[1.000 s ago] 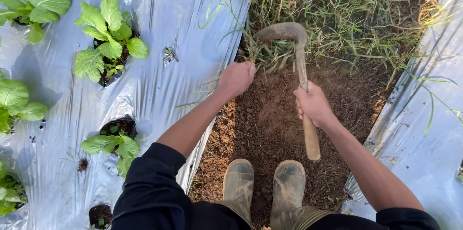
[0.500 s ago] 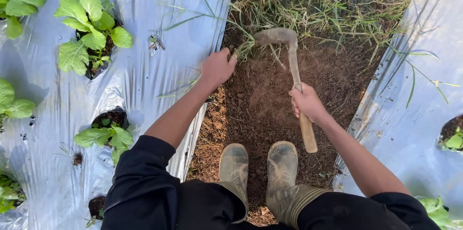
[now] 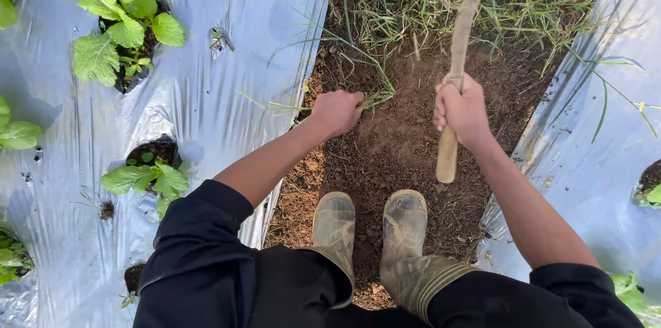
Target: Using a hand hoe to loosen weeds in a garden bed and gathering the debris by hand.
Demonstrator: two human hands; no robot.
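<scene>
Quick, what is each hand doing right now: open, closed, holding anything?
Left hand: closed on a tuft of grass at the soil.
Right hand: closed on the wooden handle of a curved sickle, blade raised.

1. Hoe (image 3: 458,39): wooden handle, smooth, pale; blade rough, matt w/ caked dirt.
2. Plastic sheeting (image 3: 227,94) left of hoe: glossy, wrinkled, silver-grey.
3. Rubber boots (image 3: 372,231) below hoe: matt, mud-dulled.
4. Soil (image 3: 399,149): crumbly, matt.

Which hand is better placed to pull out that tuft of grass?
Probably the left hand: it is already closed on the grass tuft, while the right hand grips the raised hoe.
</scene>
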